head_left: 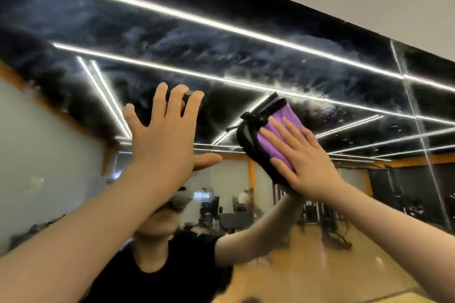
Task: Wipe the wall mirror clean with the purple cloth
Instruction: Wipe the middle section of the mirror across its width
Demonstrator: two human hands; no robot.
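Purple cloth (278,140), one, folded, black-edged, flat against wall mirror (221,51), upper part, right of centre. Right hand (299,162) presses it with fingers (285,128) straight and spread: broad palm contact likely spreads pressure for wiping. Left hand (165,130) raised beside it, fingers wide, holding nothing, seemingly braced on glass for balance. Hazy smears, droplets above cloth: much left to clean. Two hands, one mirror seam (413,106).

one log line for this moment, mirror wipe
right hand flat, pressing purple black-edged cloth on wall mirror | left hand open by glass | hazy streaks above cloth
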